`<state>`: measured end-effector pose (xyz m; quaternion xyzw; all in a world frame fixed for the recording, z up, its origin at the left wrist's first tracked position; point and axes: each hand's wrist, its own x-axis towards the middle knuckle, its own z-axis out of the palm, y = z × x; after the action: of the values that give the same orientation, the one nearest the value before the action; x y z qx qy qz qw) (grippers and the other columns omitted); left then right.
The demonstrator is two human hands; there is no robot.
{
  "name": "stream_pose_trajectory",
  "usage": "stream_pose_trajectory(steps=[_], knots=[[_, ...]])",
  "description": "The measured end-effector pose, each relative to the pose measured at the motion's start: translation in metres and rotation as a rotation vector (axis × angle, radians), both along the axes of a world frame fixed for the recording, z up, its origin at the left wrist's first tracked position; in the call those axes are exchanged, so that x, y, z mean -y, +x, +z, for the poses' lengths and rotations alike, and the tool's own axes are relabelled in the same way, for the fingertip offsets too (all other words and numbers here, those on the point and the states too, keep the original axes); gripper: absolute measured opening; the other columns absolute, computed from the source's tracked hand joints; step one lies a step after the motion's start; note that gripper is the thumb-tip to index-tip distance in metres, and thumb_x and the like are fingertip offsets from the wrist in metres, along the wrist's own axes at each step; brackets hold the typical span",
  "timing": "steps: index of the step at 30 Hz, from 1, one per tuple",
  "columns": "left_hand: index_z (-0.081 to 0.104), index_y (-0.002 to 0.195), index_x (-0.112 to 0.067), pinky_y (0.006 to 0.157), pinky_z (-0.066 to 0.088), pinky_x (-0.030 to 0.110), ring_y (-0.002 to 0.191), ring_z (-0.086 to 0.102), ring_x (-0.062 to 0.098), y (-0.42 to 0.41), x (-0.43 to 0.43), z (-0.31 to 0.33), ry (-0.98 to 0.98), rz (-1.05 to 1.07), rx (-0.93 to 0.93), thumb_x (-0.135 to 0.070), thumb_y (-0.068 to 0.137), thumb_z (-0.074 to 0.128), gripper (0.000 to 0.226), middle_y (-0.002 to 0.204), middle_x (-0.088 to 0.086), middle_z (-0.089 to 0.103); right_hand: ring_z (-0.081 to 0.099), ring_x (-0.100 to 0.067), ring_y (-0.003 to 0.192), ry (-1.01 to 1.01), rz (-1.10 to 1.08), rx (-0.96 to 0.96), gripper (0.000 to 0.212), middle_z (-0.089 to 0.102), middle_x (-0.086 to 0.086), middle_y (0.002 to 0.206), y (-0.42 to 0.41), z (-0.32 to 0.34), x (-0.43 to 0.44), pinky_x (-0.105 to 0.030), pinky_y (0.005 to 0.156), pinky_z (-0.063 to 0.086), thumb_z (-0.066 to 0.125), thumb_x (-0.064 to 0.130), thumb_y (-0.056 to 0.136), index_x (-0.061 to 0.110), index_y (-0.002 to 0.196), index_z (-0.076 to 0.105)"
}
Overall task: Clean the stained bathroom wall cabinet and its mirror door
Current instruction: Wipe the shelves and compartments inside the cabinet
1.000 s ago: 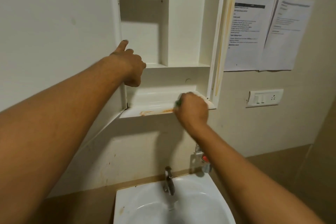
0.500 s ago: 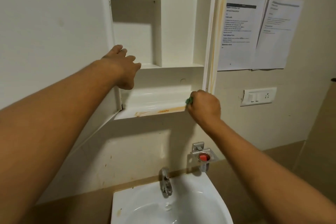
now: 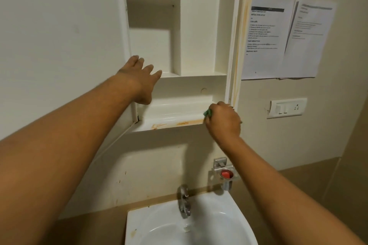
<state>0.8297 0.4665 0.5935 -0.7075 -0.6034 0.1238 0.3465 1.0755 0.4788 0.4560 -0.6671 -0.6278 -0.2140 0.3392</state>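
Right hand [image 3: 223, 119] fingers curled, pinching green scrub pad [image 3: 208, 113] at right end of open wall cabinet's [image 3: 199, 36] bottom ledge, left hand [image 3: 139, 79] fingers loosely spread at middle shelf edge; best to scrub leftward, firmly, over orange stain [image 3: 182, 123].

A single wide-angle view from the person's head faces the bathroom wall nearly straight on and close up. The open wall cabinet [image 3: 199, 36] fills the upper middle, the washbasin [image 3: 139, 215] is cut off by the bottom edge, and the taped papers [image 3: 266, 42] hang at the right.
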Motion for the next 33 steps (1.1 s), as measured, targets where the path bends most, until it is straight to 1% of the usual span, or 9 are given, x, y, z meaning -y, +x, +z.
stream_pose_trajectory(steps=[3, 8, 12, 16, 19, 23, 27, 29, 33], knots=[[-0.004, 0.164, -0.025, 0.126, -0.005, 0.054, 0.157, -0.003, 0.038, 0.006, 0.0, 0.0, -0.024, 0.008, 0.035, -0.034, 0.097, 0.054, 0.089, 0.172, 0.01, 0.003, 0.064, -0.028, 0.087, -0.001, -0.023, -0.03, 0.015, 0.069, -0.008, 0.095, -0.056, -0.001, 0.006, -0.035, 0.071, 0.046, 0.061, 0.016, 0.089, 0.012, 0.097, 0.073], [-0.007, 0.164, -0.027, 0.127, 0.0, 0.054, 0.158, -0.005, 0.036, 0.014, 0.007, 0.008, -0.076, 0.015, 0.041, -0.024, 0.098, 0.049, 0.086, 0.172, 0.006, 0.001, 0.064, -0.029, 0.09, -0.142, 0.464, -0.094, 0.018, 0.073, -0.004, 0.097, -0.115, 0.006, 0.03, -0.035, 0.076, 0.051, 0.066, 0.02, 0.085, 0.019, 0.098, 0.077], [0.018, 0.163, -0.029, 0.126, 0.016, 0.047, 0.157, 0.011, 0.032, 0.01, 0.018, 0.029, -0.191, -0.09, 0.233, -0.017, 0.098, 0.046, 0.072, 0.171, 0.004, 0.013, 0.068, -0.024, 0.099, -0.351, 0.809, -0.713, 0.022, 0.074, -0.003, 0.104, -0.057, 0.054, 0.037, -0.04, 0.081, 0.059, 0.064, 0.009, 0.091, 0.02, 0.106, 0.075], [0.058, 0.144, -0.018, 0.109, 0.044, 0.035, 0.131, 0.057, 0.019, 0.016, 0.032, 0.049, -0.279, -0.374, 0.845, -0.015, 0.099, 0.058, 0.045, 0.145, 0.002, 0.059, 0.072, -0.031, 0.1, -0.253, 0.927, -1.162, 0.029, 0.075, -0.012, 0.108, -0.004, 0.098, 0.043, -0.047, 0.082, 0.063, 0.077, 0.009, 0.088, 0.011, 0.115, 0.067], [0.059, 0.142, -0.022, 0.097, 0.053, 0.034, 0.114, 0.067, 0.012, 0.034, 0.044, 0.068, -0.325, -0.581, 1.233, -0.029, 0.1, 0.065, 0.043, 0.126, -0.006, 0.069, 0.075, -0.028, 0.099, -0.193, 0.985, -1.156, 0.035, 0.078, -0.009, 0.105, 0.012, 0.133, 0.047, -0.048, 0.087, 0.062, 0.081, 0.018, 0.086, 0.008, 0.117, 0.068], [0.051, 0.145, -0.026, 0.094, 0.056, 0.038, 0.11, 0.068, 0.014, 0.056, 0.05, 0.093, -0.358, -0.695, 1.299, -0.032, 0.087, 0.081, 0.065, 0.117, -0.004, 0.072, 0.075, -0.027, 0.099, -0.249, 1.001, -0.969, 0.033, 0.077, -0.008, 0.105, 0.014, 0.17, 0.056, -0.044, 0.085, 0.061, 0.076, 0.036, 0.091, 0.013, 0.115, 0.07], [0.069, 0.128, -0.016, 0.076, 0.059, 0.032, 0.089, 0.071, 0.012, 0.061, 0.049, 0.116, -0.288, -0.702, 1.33, -0.015, 0.093, 0.075, 0.035, 0.092, -0.003, 0.074, 0.073, -0.027, 0.099, -0.198, 1.101, -1.087, 0.031, 0.075, -0.016, 0.112, 0.019, 0.2, 0.059, -0.042, 0.087, 0.058, 0.074, 0.03, 0.093, 0.01, 0.115, 0.071], [0.073, 0.117, -0.015, 0.073, 0.059, 0.029, 0.09, 0.074, 0.013, 0.057, 0.047, 0.125, -0.272, -0.718, 1.423, -0.012, 0.095, 0.072, 0.023, 0.095, -0.001, 0.077, 0.071, -0.027, 0.102, -0.168, 1.206, -1.227, 0.037, 0.072, -0.018, 0.118, 0.024, 0.205, 0.057, -0.042, 0.09, 0.058, 0.076, 0.029, 0.091, 0.008, 0.121, 0.069], [0.07, 0.113, -0.012, 0.074, 0.062, 0.032, 0.095, 0.075, 0.02, 0.055, 0.043, 0.134, -0.187, -0.746, 1.631, -0.009, 0.095, 0.07, 0.018, 0.103, 0.006, 0.077, 0.074, -0.028, 0.102, -0.232, 1.229, -1.139, 0.044, 0.076, -0.009, 0.114, 0.017, 0.203, 0.047, -0.041, 0.083, 0.061, 0.079, 0.027, 0.087, 0.016, 0.128, 0.065]])
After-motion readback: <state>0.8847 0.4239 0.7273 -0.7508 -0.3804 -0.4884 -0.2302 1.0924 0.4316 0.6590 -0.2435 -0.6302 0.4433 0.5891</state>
